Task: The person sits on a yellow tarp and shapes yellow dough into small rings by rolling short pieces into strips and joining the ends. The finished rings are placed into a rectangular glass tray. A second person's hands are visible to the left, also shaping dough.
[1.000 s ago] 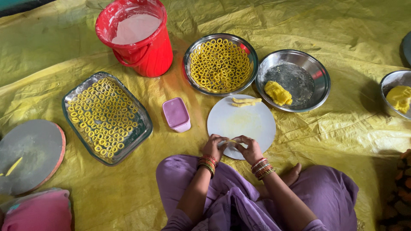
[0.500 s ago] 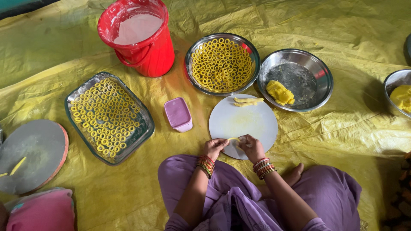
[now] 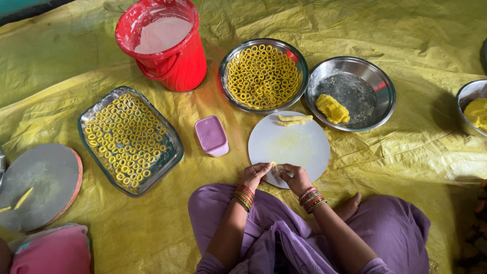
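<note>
A small piece of yellow dough [image 3: 273, 164] sits pinched between both hands at the near edge of the white round board [image 3: 299, 147], left hand [image 3: 255, 174] and right hand [image 3: 295, 177] each clamped on it. Two dough strips [image 3: 293, 120] wait unshaped; the round steel bowl [image 3: 300, 61] and rectangular tray [image 3: 172, 157] already hold many rings, and a dough lump [image 3: 332, 108] remains.

Small yellow dough bit [image 3: 273, 164] mostly hidden betw. fingertips, shape unclear; steel bowl of yellow dough [image 3: 469, 97] cut by right edge; grey round board [image 3: 40, 185] and pink cloth bundle [image 3: 50, 251] cut at left/bottom edges.
</note>
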